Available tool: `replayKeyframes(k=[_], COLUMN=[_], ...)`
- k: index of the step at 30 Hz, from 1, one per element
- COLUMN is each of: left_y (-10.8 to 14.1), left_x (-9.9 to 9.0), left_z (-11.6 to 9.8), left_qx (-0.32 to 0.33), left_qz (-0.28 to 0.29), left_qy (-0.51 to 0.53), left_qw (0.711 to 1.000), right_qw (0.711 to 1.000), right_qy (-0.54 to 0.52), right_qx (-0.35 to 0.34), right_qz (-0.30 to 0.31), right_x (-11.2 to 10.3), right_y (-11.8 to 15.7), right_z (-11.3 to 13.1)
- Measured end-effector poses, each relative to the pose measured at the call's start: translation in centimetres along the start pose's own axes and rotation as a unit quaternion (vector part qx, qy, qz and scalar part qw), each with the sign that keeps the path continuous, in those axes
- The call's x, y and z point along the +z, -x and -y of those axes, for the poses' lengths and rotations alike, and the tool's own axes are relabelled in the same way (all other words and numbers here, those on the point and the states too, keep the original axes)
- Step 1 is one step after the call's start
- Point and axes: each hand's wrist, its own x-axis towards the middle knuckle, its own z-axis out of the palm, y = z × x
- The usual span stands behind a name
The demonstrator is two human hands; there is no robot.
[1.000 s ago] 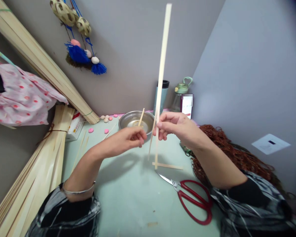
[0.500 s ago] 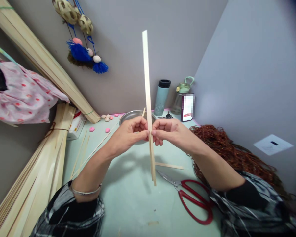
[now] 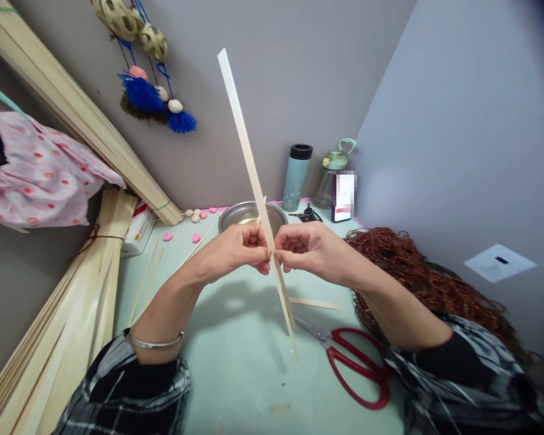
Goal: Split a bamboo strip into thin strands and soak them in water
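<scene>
The left hand (image 3: 231, 254) and right hand (image 3: 315, 254) pinch a pale strip (image 3: 243, 136) between thumbs and curled fingers, fingertips nearly meeting around it; its longer part slants up leftward beyond them, its lower end rightward, near the red-handled scissors (image 3: 325, 337)

Bowl (image 3: 236, 211): partly hidden behind left hand (image 3: 236, 251) and strip (image 3: 246, 145)
Phone (image 3: 343, 202): pixelated, unreadable
Ornament (image 3: 142, 92): cut off at far edge
Spotted cloth (image 3: 49, 175): cut off at left edge
</scene>
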Motion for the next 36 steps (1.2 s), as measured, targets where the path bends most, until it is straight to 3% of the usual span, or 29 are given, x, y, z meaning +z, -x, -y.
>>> replayKeyframes(k=[8, 13, 18, 30, 36], left_y=[-0.3, -0.2, -0.3, -0.3, -0.3], left_x=[-0.5, -0.9, -0.5, -0.8, 0.0], left_z=[0.6, 0.8, 0.7, 1.0, 0.5], left_qx=[-0.017, 0.020, 0.021, 0.007, 0.014], left_qz=[0.027, 0.002, -0.003, -0.002, -0.007], left_qy=[0.020, 0.013, 0.002, 0.022, 0.002], left_qw=[0.999, 1.000, 1.000, 1.000, 1.000], right_qw=[0.994, 1.000, 1.000, 0.993, 0.999], right_qy=[0.098, 0.029, -0.016, 0.095, 0.011], right_qx=[-0.011, 0.003, 0.005, -0.035, -0.012], right_qz=[-0.041, -0.006, -0.022, -0.058, -0.046], right_x=[0.3, 0.0, 0.1, 0.4, 0.2], right_y=[0.2, 0.0, 0.0, 0.2, 0.0], right_z=[0.1, -0.2, -0.3, 0.2, 0.0])
